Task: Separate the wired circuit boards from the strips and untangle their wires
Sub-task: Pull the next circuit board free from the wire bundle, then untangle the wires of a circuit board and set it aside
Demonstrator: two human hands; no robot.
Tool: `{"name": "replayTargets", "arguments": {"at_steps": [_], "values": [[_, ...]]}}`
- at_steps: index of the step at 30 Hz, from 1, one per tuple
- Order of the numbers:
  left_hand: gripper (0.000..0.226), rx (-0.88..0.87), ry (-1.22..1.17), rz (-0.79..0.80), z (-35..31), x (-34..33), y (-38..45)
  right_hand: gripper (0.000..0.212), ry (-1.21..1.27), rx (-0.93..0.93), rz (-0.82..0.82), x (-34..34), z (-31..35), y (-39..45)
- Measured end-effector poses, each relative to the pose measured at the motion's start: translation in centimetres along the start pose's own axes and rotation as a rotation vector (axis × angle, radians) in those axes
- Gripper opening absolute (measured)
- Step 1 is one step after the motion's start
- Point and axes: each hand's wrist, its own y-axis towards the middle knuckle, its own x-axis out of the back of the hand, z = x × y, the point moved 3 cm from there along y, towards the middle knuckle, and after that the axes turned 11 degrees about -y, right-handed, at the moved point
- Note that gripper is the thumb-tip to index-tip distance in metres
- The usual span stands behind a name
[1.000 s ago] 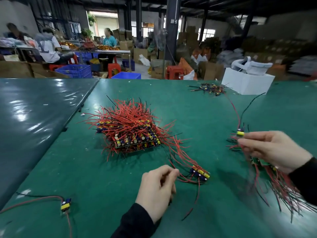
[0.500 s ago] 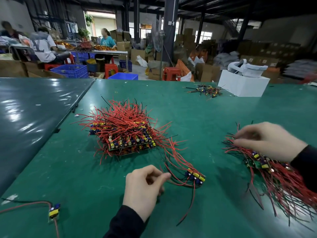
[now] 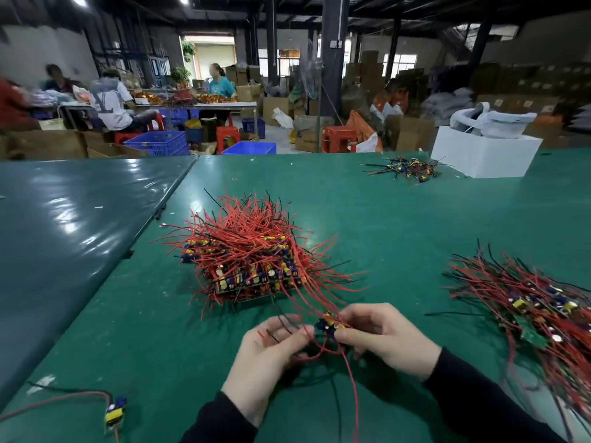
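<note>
Both my hands on one small board

My right hand [image 3: 385,338] pinches the small board [image 3: 329,324]; my left hand [image 3: 267,350] grips its wires [image 3: 307,330] (red and black).

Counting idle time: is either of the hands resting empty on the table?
No: the left hand pinches wires and the right hand grips the small board.

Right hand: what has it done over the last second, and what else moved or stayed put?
The right hand left the right-side pile and came across to pinch the small board beside the left hand, which still grips its wires. The central heap and lone board lie unmoved.
</note>
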Motion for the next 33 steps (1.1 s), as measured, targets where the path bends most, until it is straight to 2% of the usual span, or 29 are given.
{"name": "replayTargets", "arguments": {"at_steps": [3, 7, 9, 12, 16, 19, 20, 24, 28, 33], "values": [[0.009, -0.013, 0.052, 0.054, 0.3, -0.2, -0.1, 0.013, 0.076, 0.043, 0.002, -0.7, -0.3, -0.1], [0.012, 0.004, 0.1, 0.173, 0.3, -0.7, -0.3, 0.013, 0.142, 0.035, 0.044, -0.4, -0.4, -0.8], [0.016, -0.005, 0.224, 0.278, 0.2, -1.0, -0.6, 0.01, 0.146, 0.026, 0.077, -0.4, -0.3, -1.1], [0.012, -0.107, 0.383, 0.411, -0.2, -1.0, -1.2, 0.01, 0.152, 0.004, 0.112, -0.5, 0.0, -1.4], [0.009, -0.201, 0.367, 0.43, -0.6, -1.4, -1.8, 0.018, 0.184, -0.048, 0.126, -0.5, 0.4, -1.6], [0.005, -0.081, 0.301, 0.38, -0.2, -1.1, -2.0, 0.012, 0.147, 0.016, 0.149, -0.2, 1.1, -2.0], [0.005, -0.044, 0.308, 0.41, -0.1, -1.2, -2.1, 0.01, 0.143, 0.036, 0.165, -0.1, 1.3, -2.2], [0.014, -0.103, 0.476, 0.568, -0.8, -1.6, -2.5, 0.01, 0.113, 0.059, 0.243, 0.1, 1.9, -2.8], [0.017, 0.024, 0.372, 0.595, -0.8, -1.7, -3.1, 0.014, 0.139, 0.058, 0.32, 0.0, 2.4, -3.1], [0.017, 0.083, 0.285, 0.633, -0.8, -2.0, -3.4, 0.018, 0.243, 0.027, 0.383, 0.0, 2.6, -3.3]]}}
